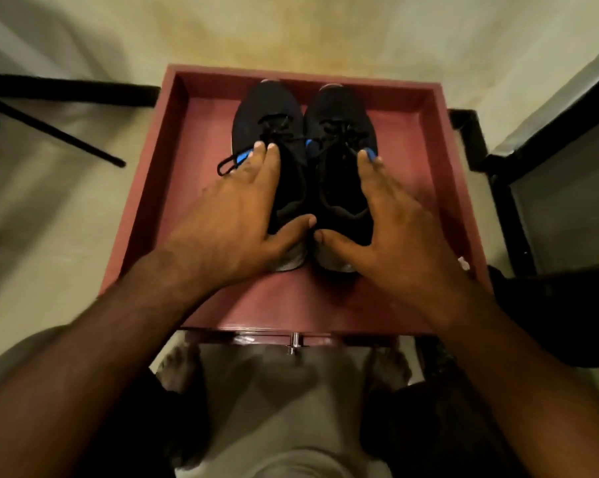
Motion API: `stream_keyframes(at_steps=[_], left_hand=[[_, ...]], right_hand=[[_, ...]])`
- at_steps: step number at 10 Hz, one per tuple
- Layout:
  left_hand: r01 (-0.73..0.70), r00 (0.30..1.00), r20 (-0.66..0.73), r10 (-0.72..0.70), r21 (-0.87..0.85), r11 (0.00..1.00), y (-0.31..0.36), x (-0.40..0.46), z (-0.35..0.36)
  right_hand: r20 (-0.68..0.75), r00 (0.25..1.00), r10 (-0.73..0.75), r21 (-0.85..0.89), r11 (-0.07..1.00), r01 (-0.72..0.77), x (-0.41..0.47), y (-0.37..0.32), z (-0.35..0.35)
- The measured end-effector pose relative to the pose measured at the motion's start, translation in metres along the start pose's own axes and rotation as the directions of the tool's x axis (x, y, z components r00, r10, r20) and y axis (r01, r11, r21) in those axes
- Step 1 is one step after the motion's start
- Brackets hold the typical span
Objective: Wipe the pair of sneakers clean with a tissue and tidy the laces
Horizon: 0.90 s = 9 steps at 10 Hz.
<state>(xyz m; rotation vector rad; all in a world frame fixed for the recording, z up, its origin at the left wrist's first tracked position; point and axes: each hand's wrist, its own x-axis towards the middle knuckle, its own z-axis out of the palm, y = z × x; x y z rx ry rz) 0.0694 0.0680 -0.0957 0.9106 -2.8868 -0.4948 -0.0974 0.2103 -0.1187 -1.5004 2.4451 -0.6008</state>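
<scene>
Inside the red tray (174, 167) the left hand (237, 219) lies flat along the left sneaker (269, 112), and a loose lace loop (227, 165) left of it could snag. Further right, the right hand (391, 225) lies flat on the right sneaker (339, 119); neither grips, so a push might slide the pair.

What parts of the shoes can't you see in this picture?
All from the head view:
- Outer side of the left shoe: covered by the left hand.
- Outer side of the right shoe: covered by the right hand.
- Heels: mostly hidden under both thumbs.
- Laces: black on black and blurred, so the knots cannot be told.
- Dirt on the shoes: too dark to tell.
- Tissue: none in view.
</scene>
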Motion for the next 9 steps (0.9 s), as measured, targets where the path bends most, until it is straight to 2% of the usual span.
stream_keyframes(at_steps=[1,2,3,4,5,7,8,9], left_hand=[[-0.005,0.998,0.059,0.001,0.068,0.998,0.000,0.004,0.008],[-0.020,0.995,0.099,0.007,0.129,0.991,0.001,0.009,0.008],[0.008,0.984,0.177,-0.026,0.099,0.995,0.004,0.011,0.010],[0.046,0.978,0.202,-0.057,0.060,0.997,0.002,0.011,0.015],[0.079,0.951,0.294,-0.091,0.051,0.996,0.006,0.011,0.002],[0.150,0.851,0.488,-0.193,0.126,0.981,0.023,0.022,-0.037],[0.182,0.756,0.613,-0.231,0.143,0.973,0.037,0.020,-0.071],[0.158,0.739,0.639,-0.213,0.143,0.977,0.055,0.012,-0.099]], right_hand=[[-0.019,1.000,0.011,0.082,0.997,-0.010,0.001,0.001,0.007],[0.002,1.000,0.005,0.076,0.997,-0.005,0.008,0.000,0.009],[0.049,0.997,0.067,0.107,0.992,-0.072,0.010,-0.003,0.014],[0.145,0.985,0.098,0.144,0.982,-0.119,0.011,-0.007,0.016],[0.244,0.962,0.125,0.140,0.977,-0.163,0.011,-0.012,-0.001],[0.472,0.856,0.212,0.031,0.966,-0.257,0.022,-0.028,-0.051],[0.551,0.796,0.251,-0.038,0.960,-0.277,0.022,-0.046,-0.085],[0.549,0.788,0.279,-0.101,0.958,-0.269,0.017,-0.055,-0.110]])
